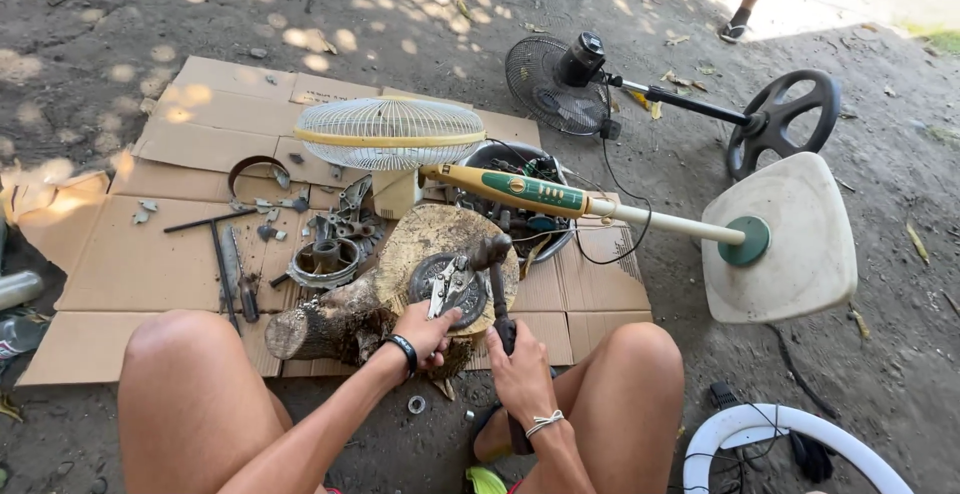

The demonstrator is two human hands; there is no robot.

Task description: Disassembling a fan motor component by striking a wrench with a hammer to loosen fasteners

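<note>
We are crouched over a wooden stump (345,319) lying on flattened cardboard (150,254) on the dirt ground, and on its cut face sits a round metal motor part (450,284), dark and greasy-looking, right in the middle of the scene between our knees. Our left hand (428,334) is closed around pliers (443,292) whose pale jaws bite onto the part and pin it to the wood. Our right hand (520,359) is wrapped tight on the handle of a hammer (492,264), its head standing just over the right rim of the part. We judge the part heavy for its size, stiff, and likely slick with oil, so it would skid on the stump if left loose; holding it by the rim with the pliers keeps fingers away from the blow. The hammer is top-heavy, and our grip sits low on the shaft. Just to the far left lie a motor housing (325,259) and loose scraps; beyond stands a pale fan guard (390,134), and a fan stand (600,206) lies to the right.
</note>
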